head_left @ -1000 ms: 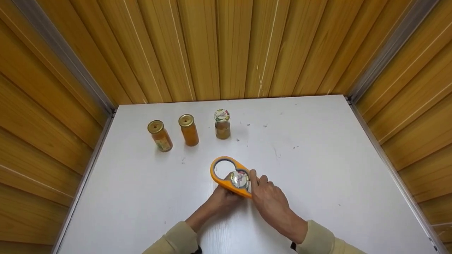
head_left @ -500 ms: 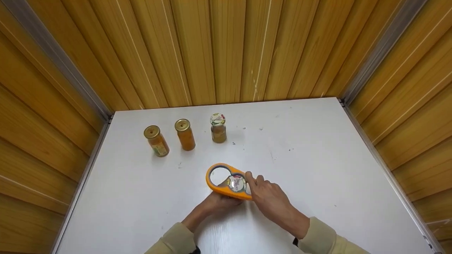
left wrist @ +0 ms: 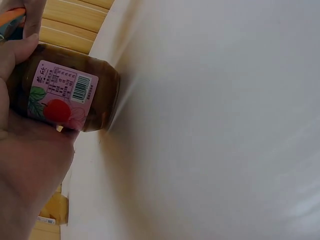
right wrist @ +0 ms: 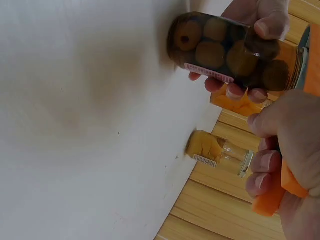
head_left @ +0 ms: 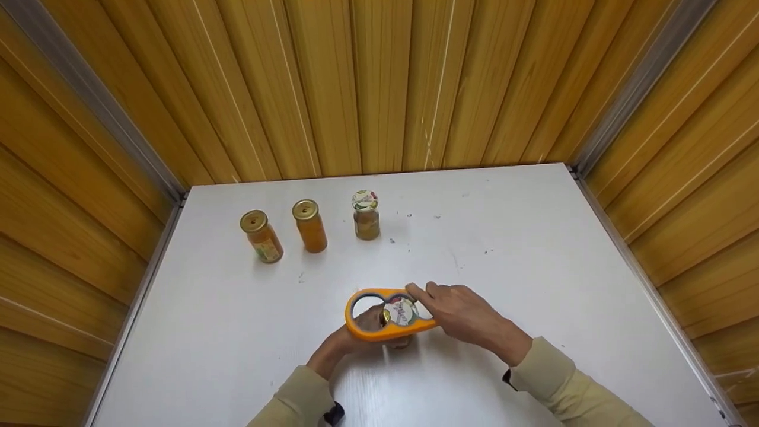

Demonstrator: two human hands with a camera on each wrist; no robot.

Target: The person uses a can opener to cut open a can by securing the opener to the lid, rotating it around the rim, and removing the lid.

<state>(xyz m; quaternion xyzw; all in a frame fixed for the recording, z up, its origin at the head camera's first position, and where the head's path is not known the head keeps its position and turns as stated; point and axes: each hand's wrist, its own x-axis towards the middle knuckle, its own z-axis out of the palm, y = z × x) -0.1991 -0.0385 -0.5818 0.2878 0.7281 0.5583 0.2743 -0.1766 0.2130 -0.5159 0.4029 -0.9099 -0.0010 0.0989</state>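
Observation:
My left hand (head_left: pixel 347 341) grips a glass jar (left wrist: pixel 67 90) around its body. The jar holds dark round fruit and bears a pink label with a red fruit on it. Its printed lid (head_left: pixel 401 311) sits within a hole of an orange jar opener (head_left: pixel 379 336), which has several holes edged in grey. My right hand (head_left: pixel 474 317) holds the opener's right end, fingers curled round the orange handle (right wrist: pixel 270 197) in the right wrist view. The jar stands upright at the near middle of the white table, and its base seems to touch the surface.
Farther back on the table (head_left: pixel 504 284) stand two jars with gold lids, one at the left (head_left: pixel 267 243) and another (head_left: pixel 312 231) beside it. To their right is a smaller jar (head_left: pixel 366 224) with a printed lid. Wood-patterned walls (head_left: pixel 379 89) enclose the table.
The opener has turned counterclockwise in the head view, from slanting down rightward to nearly level. My right hand has moved away from me and slightly right with it. The left hand keeps holding the jar.

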